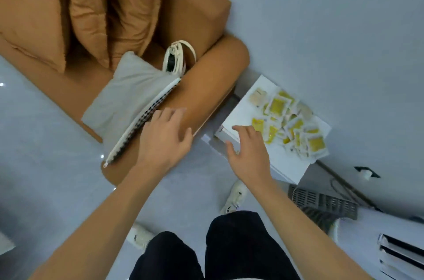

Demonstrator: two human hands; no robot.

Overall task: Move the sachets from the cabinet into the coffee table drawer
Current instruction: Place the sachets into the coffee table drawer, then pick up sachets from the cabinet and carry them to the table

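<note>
Sachets (pixel 286 121) heaped on white cabinet (pixel 238 116), hands (pixel 249 153) empty

White cabinet (pixel 238 116) top w/ scattered yellow sachets (pixel 289 122)

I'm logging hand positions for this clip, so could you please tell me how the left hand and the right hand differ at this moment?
The left hand reaches over the brown sofa's armrest, beside the grey cushion; the right hand reaches over the white cabinet's near edge. The left hand is well away from the sachets, while the right hand's fingertips nearly reach them. Both hands are empty, palm down, with fingers loosely spread.
</note>
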